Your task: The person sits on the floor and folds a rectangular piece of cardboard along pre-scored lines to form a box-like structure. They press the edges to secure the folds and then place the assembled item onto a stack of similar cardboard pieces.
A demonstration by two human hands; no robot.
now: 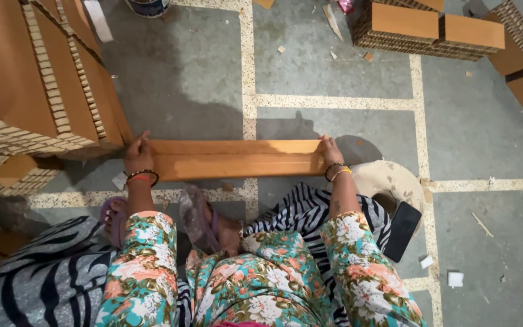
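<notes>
Two hands are gripping one long cardboard strip (237, 159) over the floor.

The left hand (138, 154) is clasping its left end and the right hand (332, 152) its right end, the strip lying level between them above the person's one visible foot (198, 219). One honeycomb cardboard stack (43, 85) is standing at the left, two blocks (431, 27) are lying at the top, and one black phone (402, 231) is resting near the right arm.
</notes>
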